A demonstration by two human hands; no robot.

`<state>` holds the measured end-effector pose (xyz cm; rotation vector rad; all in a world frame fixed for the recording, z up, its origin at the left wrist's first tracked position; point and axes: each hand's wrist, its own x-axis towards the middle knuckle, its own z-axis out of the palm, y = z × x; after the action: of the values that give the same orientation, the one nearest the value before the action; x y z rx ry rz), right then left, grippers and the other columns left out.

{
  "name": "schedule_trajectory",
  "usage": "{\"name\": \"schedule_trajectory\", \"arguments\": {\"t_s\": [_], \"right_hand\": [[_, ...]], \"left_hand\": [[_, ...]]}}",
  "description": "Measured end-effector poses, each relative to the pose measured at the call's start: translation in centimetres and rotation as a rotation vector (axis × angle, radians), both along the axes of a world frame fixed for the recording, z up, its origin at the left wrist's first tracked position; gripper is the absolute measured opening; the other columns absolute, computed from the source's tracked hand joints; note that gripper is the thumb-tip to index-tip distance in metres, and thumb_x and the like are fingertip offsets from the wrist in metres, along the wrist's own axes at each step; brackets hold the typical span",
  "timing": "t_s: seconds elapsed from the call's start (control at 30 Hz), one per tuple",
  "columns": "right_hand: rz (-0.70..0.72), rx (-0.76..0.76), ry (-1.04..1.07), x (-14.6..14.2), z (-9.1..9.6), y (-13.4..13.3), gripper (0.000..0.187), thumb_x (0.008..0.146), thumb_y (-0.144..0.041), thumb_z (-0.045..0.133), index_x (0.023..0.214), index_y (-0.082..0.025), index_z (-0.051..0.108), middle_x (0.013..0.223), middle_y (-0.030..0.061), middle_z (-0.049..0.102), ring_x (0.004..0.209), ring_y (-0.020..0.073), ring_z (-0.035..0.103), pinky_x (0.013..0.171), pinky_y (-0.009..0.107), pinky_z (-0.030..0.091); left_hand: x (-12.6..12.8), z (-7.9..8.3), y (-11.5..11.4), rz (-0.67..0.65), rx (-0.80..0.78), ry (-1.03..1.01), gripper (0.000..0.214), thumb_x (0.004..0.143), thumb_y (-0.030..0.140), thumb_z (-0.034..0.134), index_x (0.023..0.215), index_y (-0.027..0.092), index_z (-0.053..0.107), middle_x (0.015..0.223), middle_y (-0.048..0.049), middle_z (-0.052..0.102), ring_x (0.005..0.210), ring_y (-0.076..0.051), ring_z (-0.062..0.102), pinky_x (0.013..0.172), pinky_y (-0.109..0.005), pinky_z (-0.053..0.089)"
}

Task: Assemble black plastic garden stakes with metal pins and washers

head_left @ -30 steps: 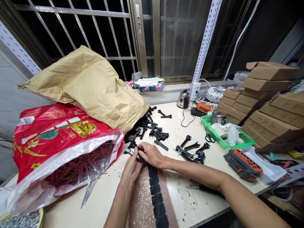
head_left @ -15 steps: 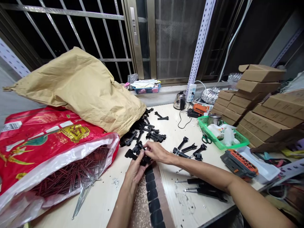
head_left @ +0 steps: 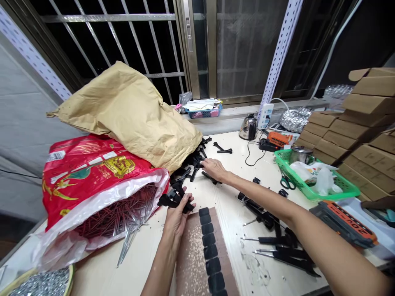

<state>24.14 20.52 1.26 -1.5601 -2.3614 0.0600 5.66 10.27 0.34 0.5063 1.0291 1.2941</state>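
My left hand (head_left: 177, 213) is closed around a bunch of black plastic parts (head_left: 169, 200) just above a brown sheet (head_left: 193, 259) that carries a column of black pads (head_left: 210, 250). My right hand (head_left: 214, 168) reaches forward, fingers lying flat on the pile of loose black parts (head_left: 193, 166) that spills from the brown paper sack (head_left: 135, 115). Whether it grips one I cannot make out.
A red bag (head_left: 92, 181) full of metal rods lies at left. More black parts with pins (head_left: 271, 230) lie under my right forearm. A green basket (head_left: 345, 187), an orange-black battery (head_left: 344, 224), stacked cardboard boxes (head_left: 364, 123), a kettle (head_left: 248, 128) and a bowl of small metal bits (head_left: 40, 283) surround the table.
My right hand has left my left hand and stretched forward onto the pile by the sack. My left hand stays near the sheet, holding the black parts.
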Motion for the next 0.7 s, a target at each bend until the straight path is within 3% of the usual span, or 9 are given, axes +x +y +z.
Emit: {"name": "schedule_trajectory", "arguments": {"t_s": [0.07,0.13,0.23,0.33,0.43,0.53,0.7], "right_hand": [[0.016,-0.005,0.062,-1.5,0.1,-2.3,0.021,0.093,-0.026,0.046,0.105,-0.015,0.060,0.102,0.0082,0.061,0.090,0.0167,0.057,0.076,0.026,0.043],[0.106,-0.051,0.189,-2.7,0.0,-4.5,0.017,0.090,-0.024,0.049,0.095,-0.015,0.063,0.091,0.0056,0.064,0.078,0.0140,0.058,0.068,0.023,0.043],[0.241,-0.149,0.295,-2.8,-0.4,-5.8,0.015,0.084,-0.017,0.052,0.089,-0.015,0.067,0.081,0.0023,0.066,0.071,0.0118,0.059,0.065,0.020,0.043],[0.072,-0.223,0.267,-0.8,-0.5,-4.2,0.019,0.087,-0.019,0.050,0.088,-0.016,0.069,0.081,0.0012,0.068,0.075,0.0121,0.063,0.068,0.019,0.044],[-0.129,-0.222,0.180,0.6,-1.2,-1.7,0.017,0.086,-0.023,0.055,0.084,-0.013,0.068,0.086,0.0085,0.069,0.083,0.0191,0.065,0.071,0.025,0.045],[-0.214,-0.227,0.113,-0.1,-2.5,-0.4,0.015,0.084,-0.020,0.059,0.095,-0.013,0.065,0.101,0.0152,0.066,0.093,0.0254,0.064,0.076,0.031,0.045],[-0.260,-0.224,0.081,-1.6,-2.9,-0.3,0.039,0.083,-0.002,0.044,0.119,-0.015,0.053,0.107,0.0152,0.063,0.098,0.0262,0.062,0.082,0.036,0.045]], "left_hand": [[0.6,-0.2,0.4,0.026,0.002,-0.016,0.033,0.074,0.008,0.070,0.105,0.014,0.062,0.084,-0.0067,0.070,0.069,-0.014,0.067,0.059,-0.024,0.057],[1.3,-0.4,0.7,0.016,-0.019,-0.037,0.029,0.073,0.008,0.070,0.101,0.014,0.063,0.086,-0.0076,0.071,0.071,-0.015,0.068,0.061,-0.025,0.057],[1.7,-0.6,0.9,-0.049,-0.089,-0.035,0.023,0.070,0.008,0.072,0.091,0.011,0.064,0.086,-0.0092,0.071,0.072,-0.018,0.068,0.059,-0.027,0.057],[1.3,-0.9,0.8,-0.091,-0.124,-0.003,0.020,0.070,0.008,0.072,0.088,0.010,0.063,0.083,-0.0102,0.070,0.073,-0.022,0.069,0.057,-0.030,0.058],[1.0,-1.2,0.6,-0.063,-0.117,0.019,0.018,0.070,0.007,0.070,0.087,0.010,0.062,0.071,-0.0048,0.066,0.062,-0.016,0.066,0.057,-0.033,0.059],[1.0,-1.1,0.4,-0.074,-0.059,-0.003,0.025,0.070,0.008,0.070,0.094,0.012,0.062,0.067,-0.0003,0.062,0.056,-0.012,0.061,0.062,-0.035,0.060],[0.3,-0.3,-0.2,-0.128,0.040,0.021,0.035,0.067,0.017,0.076,0.098,0.013,0.062,0.070,-0.0003,0.061,0.061,-0.012,0.061,0.068,-0.038,0.059]]}}
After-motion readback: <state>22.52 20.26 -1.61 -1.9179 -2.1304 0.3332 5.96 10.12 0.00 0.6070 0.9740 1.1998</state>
